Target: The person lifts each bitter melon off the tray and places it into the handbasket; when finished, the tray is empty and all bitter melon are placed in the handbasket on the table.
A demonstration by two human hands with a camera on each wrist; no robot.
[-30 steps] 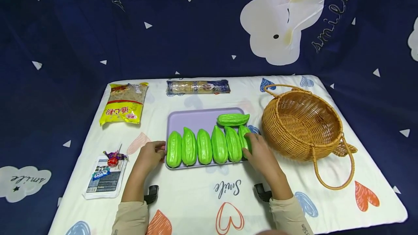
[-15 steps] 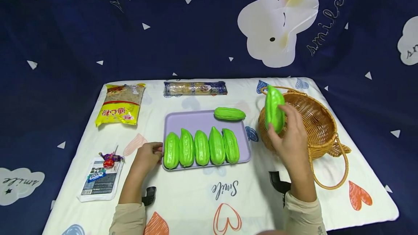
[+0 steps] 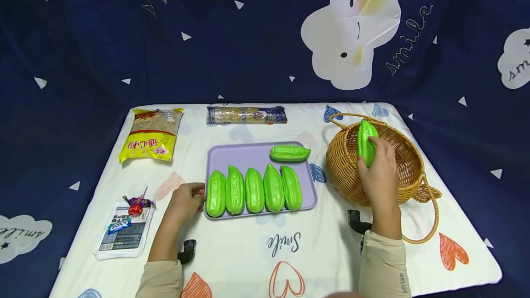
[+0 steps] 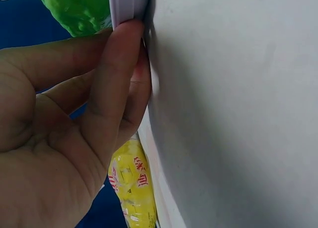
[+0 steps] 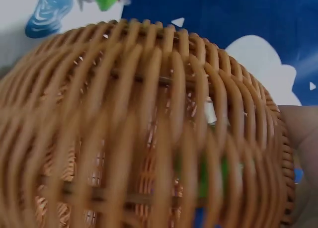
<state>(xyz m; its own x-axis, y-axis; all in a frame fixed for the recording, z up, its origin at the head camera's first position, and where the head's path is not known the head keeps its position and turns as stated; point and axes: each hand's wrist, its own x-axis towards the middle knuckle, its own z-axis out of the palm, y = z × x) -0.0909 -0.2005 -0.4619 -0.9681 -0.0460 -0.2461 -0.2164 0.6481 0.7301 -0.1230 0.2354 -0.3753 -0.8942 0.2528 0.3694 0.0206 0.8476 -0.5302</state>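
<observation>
My right hand (image 3: 381, 174) grips a green bitter melon (image 3: 366, 139) over the mouth of the wicker basket (image 3: 340, 169). In the right wrist view the weave (image 5: 114, 104) covers most of the picture, and green shows through the slats. At the tray's left edge, my left hand (image 3: 186, 202) pinches the rim of the lilac tray (image 3: 236, 151), with fingertips (image 4: 128, 34) against the rim in the left wrist view. Several bitter melons (image 3: 254, 191) stand in a row on the tray; another bitter melon (image 3: 290, 153) lies crosswise at its back right corner.
A yellow pasta bag (image 3: 151, 137) lies at the back left, and a long noodle packet (image 3: 246, 115) behind the tray. At left, a lollipop (image 3: 135, 209) and wrapped candy (image 3: 119, 226) sit on a white flat pack (image 3: 124, 240). The basket's handle (image 3: 434, 224) droops onto the cloth.
My right hand has taken the rightmost bitter melon of the row, lifted it and carried it right to above the basket's opening. My left hand stays at the tray's left edge.
</observation>
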